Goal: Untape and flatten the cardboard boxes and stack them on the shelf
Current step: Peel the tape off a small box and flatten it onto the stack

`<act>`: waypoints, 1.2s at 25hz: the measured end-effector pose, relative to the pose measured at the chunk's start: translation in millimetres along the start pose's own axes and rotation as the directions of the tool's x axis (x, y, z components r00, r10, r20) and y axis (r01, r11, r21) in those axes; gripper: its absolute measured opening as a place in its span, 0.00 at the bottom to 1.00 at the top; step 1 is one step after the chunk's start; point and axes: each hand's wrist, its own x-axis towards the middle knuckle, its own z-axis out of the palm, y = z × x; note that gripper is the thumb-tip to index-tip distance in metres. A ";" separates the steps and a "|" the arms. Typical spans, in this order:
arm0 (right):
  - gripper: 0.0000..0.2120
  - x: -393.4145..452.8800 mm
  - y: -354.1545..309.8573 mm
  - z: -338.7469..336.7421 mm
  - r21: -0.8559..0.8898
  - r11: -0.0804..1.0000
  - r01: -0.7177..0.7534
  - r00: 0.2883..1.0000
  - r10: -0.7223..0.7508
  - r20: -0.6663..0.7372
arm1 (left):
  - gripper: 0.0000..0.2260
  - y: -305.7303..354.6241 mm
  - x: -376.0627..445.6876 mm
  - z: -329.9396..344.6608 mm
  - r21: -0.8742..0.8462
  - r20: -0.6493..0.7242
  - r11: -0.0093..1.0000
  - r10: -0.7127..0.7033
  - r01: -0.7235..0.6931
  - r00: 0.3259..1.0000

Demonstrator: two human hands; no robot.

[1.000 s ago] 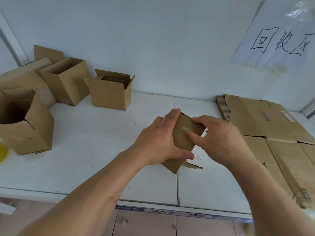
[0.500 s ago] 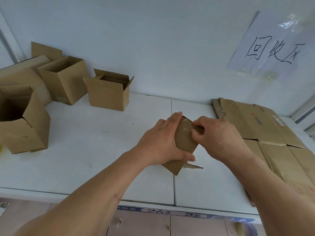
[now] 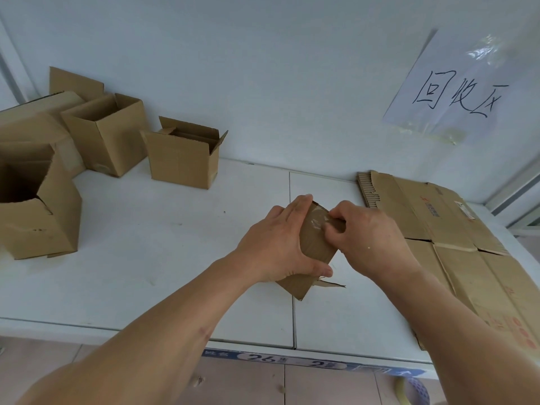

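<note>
A: Hands first. What's the left hand [image 3: 276, 247] doing?

B: It grips the small cardboard box [image 3: 314, 249] from the left side, fingers laid over the top edge, thumb curled under near the lower corner. The box is tilted, held just above the white counter [image 3: 146, 258], centre of view.

A: Right hand [image 3: 369, 238]?

B: Fingers curled at the box's upper right, pinching the clear tape [image 3: 318, 222] there. Glossy strip, partly hidden by the fingers, so I can't tell how much is lifted.

A: Box state?

B: Still folded up, with a torn flap [image 3: 328, 285] sticking out at the bottom right.

A: Other boxes?

B: Three open boxes standing at the left: a big one [image 3: 38, 217] at the near left edge, a tall one [image 3: 108, 135] by the wall, a smaller one [image 3: 184, 156] just right of it. More cardboard [image 3: 32, 121] behind the tall one, leaning on the wall.

A: Flattened ones?

B: A flat pile [image 3: 455, 244] on the right of the counter, well apart from the standing boxes, near the right hand.

A: Wall?

B: A paper sign [image 3: 455, 92] with handwritten characters, upper right, under clear plastic.
</note>
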 end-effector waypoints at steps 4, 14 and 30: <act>0.12 -1.0 -3.0 -0.6 -0.012 1.000 -0.024 1.000 0.024 -0.003 | 0.54 0.2 -1.6 0.5 -0.026 -0.005 1.000 -0.011 0.011 1.000; 0.12 3.1 -7.2 8.2 -0.062 0.995 -0.075 0.995 0.071 -0.066 | 0.57 3.4 -3.8 8.2 -0.161 -0.041 0.984 -0.087 0.080 0.995; 0.14 8.5 -8.7 12.3 -0.110 0.982 -0.153 0.985 0.142 -0.097 | 0.58 4.7 -1.7 16.7 -0.158 -0.058 0.986 -0.069 0.060 0.996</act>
